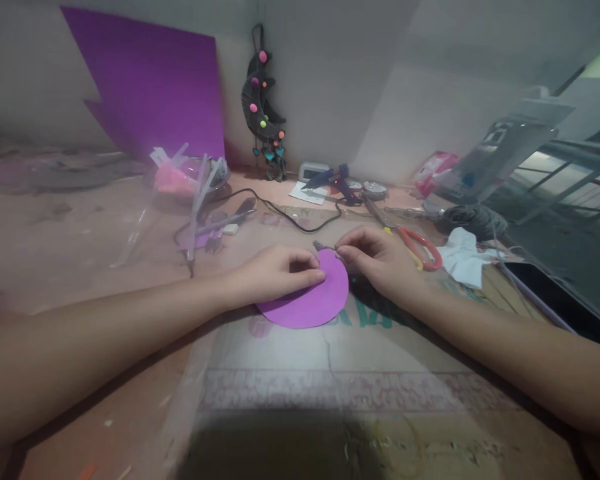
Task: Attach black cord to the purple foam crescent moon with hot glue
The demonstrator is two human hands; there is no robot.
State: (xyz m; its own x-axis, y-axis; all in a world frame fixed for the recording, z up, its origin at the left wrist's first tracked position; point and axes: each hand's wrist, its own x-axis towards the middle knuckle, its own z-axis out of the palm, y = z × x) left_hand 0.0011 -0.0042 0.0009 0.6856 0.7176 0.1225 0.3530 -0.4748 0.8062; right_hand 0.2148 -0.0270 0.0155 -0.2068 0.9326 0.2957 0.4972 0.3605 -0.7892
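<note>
A purple rounded cutout [310, 303], which looks like foam or card, lies in front of me with part of its shape under my fingers. My left hand [283, 270] grips it from the left, thumb on top and fingers at the far edge. At its upper right edge my right hand [373, 257] pinches a thin dark strip [325, 247] that runs along the cutout's top. How far the strip is fixed to the edge cannot be made out. Orange-handled scissors [420, 248] lie beside my right hand.
A blue glue gun [330, 180] rests at the back, its black cord [300, 227] trailing left. Behind hangs a dark crescent decoration [255, 100] beside purple sheets [165, 87]. Glue sticks [205, 193] stand left; dark yarn [473, 223], white scraps [463, 257] and a phone [555, 297] lie right.
</note>
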